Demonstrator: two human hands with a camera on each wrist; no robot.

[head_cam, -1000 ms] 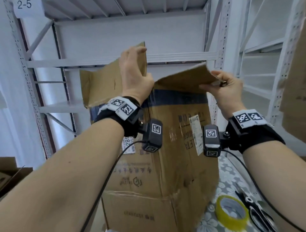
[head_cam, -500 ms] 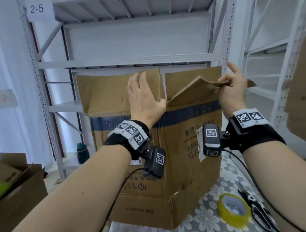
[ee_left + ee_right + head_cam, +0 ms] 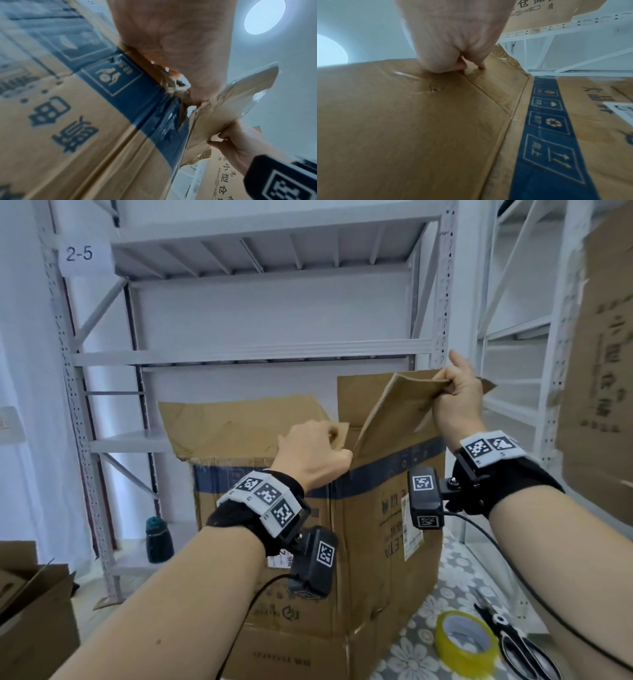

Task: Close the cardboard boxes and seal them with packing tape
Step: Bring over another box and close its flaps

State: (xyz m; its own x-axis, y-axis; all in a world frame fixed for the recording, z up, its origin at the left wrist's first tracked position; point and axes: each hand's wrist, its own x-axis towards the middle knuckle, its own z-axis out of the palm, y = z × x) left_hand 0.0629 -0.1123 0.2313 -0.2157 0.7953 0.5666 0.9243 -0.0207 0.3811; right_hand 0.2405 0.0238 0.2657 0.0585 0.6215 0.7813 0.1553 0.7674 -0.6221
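Observation:
A tall cardboard box [image 3: 359, 542] with a blue band stands on the flowered surface, its top flaps still raised. My left hand [image 3: 327, 440] is on the near flap at the box's top edge, fingers curled over it and bending it inward; the left wrist view shows only the heel of that hand [image 3: 180, 40] against the torn rim. My right hand [image 3: 447, 386] pinches the outer edge of the right side flap [image 3: 400, 405] and holds it up at a slant, index finger raised. The right wrist view shows the fingertips [image 3: 462, 66] on that flap [image 3: 402, 121].
A yellow tape roll [image 3: 466, 642] and black scissors [image 3: 520, 648] lie at the lower right. A smaller open box [image 3: 34, 611] sits at the lower left. White metal shelving [image 3: 239, 354] rises behind, with a dark bottle [image 3: 159, 539] on its lowest shelf. Printed cardboard [image 3: 603, 371] hangs at the right.
My left hand has come down from flat against the raised flap to the box's top edge, bending the near flap. My right hand keeps its hold on the side flap, lifted slightly.

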